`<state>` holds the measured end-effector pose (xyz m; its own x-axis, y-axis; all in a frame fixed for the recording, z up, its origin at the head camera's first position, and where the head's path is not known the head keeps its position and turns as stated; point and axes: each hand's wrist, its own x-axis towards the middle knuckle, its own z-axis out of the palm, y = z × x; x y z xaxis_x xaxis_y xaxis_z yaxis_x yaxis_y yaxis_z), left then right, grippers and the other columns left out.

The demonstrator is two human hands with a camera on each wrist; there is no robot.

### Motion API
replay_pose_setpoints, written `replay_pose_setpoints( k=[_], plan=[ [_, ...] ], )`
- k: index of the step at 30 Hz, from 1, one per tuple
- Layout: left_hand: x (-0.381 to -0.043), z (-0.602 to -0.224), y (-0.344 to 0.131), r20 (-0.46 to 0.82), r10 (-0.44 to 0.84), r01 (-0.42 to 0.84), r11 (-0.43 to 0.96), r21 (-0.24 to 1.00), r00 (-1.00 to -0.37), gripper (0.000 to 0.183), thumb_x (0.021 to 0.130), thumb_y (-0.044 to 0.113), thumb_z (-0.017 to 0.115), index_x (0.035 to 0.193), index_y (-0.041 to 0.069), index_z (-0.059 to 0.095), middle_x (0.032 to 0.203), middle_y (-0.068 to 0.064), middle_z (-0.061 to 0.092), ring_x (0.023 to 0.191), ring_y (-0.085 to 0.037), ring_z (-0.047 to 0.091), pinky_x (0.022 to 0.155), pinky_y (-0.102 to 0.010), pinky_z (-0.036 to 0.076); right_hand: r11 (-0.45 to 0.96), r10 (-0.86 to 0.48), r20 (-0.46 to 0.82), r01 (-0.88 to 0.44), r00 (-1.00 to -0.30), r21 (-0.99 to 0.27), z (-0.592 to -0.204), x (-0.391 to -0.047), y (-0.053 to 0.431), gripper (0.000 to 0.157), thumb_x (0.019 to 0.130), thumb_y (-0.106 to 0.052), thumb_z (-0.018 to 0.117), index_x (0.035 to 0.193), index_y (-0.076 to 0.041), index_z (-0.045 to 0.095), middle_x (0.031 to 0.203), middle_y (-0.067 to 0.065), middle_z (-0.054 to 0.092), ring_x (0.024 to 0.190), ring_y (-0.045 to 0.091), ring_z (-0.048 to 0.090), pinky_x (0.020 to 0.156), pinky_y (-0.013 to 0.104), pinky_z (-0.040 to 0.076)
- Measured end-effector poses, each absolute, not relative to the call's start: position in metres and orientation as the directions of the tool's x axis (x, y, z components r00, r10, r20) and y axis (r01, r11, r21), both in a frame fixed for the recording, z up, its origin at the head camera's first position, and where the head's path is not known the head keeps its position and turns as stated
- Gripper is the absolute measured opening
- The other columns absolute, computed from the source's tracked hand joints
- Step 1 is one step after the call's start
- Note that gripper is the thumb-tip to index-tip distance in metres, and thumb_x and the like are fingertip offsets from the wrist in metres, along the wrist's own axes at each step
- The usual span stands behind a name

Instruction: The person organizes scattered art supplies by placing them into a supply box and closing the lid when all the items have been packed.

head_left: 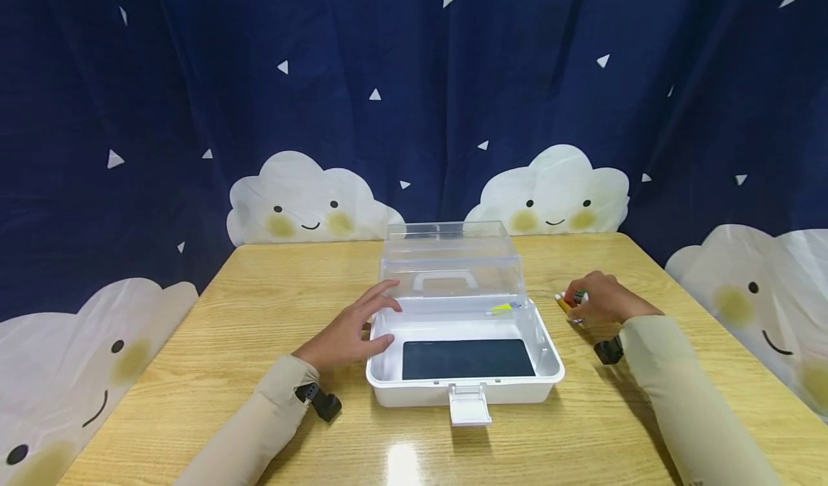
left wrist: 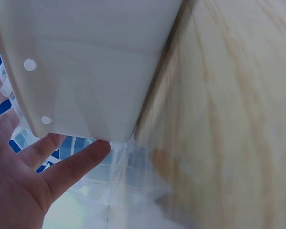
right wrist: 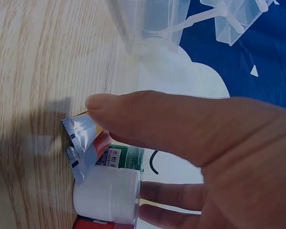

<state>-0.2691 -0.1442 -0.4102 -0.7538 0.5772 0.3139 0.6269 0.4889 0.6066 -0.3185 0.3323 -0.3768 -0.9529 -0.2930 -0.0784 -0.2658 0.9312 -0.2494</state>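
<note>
Right of the white box [head_left: 414,395], paint tubes [head_left: 565,304] in hand

On the desk [head_left: 284,285], the right hand's grip [head_left: 599,299] is curled round the paint tubes; the left hand's grip [head_left: 349,331], spread wide, holding nothing, touches the box's left side; the clear lid [head_left: 453,274] stands raised, far.

White glare on the table [head_left: 349,446]

The left forearm [head_left: 249,425] and right forearm [head_left: 692,400], both sleeved, stretched forward from opposite sides and angled inward. The left hand [head_left: 349,331] had its fingers [head_left: 383,304] spread and slightly bent, with the thumb [head_left: 380,344] apart below them. The right hand [head_left: 600,299] was lowered in a grip, fingers curled opposite an extended thumb.
</note>
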Motion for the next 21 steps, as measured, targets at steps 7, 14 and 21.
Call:
replay_pose_setpoints(
  k=[7,14,21],
  plan=[
    [-0.2696,-0.4107,-0.1440,0.320,0.578,0.633,0.490,0.600,-0.751,0.039,0.087,0.030,0.067,0.121,0.038,0.050,0.157,0.019,0.016,0.140,-0.019,0.028,0.091,-0.038,0.051,0.935,-0.295,-0.064,-0.274,-0.953,-0.224,-0.3783,-0.3184,0.3326,0.026,0.076,-0.022,0.080,0.096,-0.008,0.072,0.096,0.012,0.064,0.083,0.031,0.051,0.072,0.047,0.044],
    [-0.2691,-0.4095,-0.1441,0.313,0.578,0.629,0.497,0.598,-0.754,0.038,0.088,0.031,0.067,0.121,0.039,0.050,0.157,0.020,0.015,0.141,-0.016,0.026,0.092,-0.037,0.051,0.943,-0.291,-0.062,-0.275,-0.955,-0.189,-0.3799,-0.3163,0.3320,0.023,0.076,-0.026,0.081,0.091,-0.011,0.072,0.094,0.013,0.057,0.085,0.034,0.046,0.070,0.048,0.042],
    [-0.2684,-0.4092,-0.1438,0.324,0.581,0.637,0.484,0.599,-0.747,0.039,0.087,0.031,0.067,0.121,0.037,0.050,0.157,0.018,0.016,0.141,-0.019,0.028,0.091,-0.038,0.051,0.956,-0.254,-0.086,-0.236,-0.963,-0.172,-0.3801,-0.3144,0.3275,0.020,0.077,-0.027,0.079,0.090,-0.014,0.071,0.094,0.012,0.053,0.089,0.036,0.042,0.064,0.047,0.042]
  ],
)
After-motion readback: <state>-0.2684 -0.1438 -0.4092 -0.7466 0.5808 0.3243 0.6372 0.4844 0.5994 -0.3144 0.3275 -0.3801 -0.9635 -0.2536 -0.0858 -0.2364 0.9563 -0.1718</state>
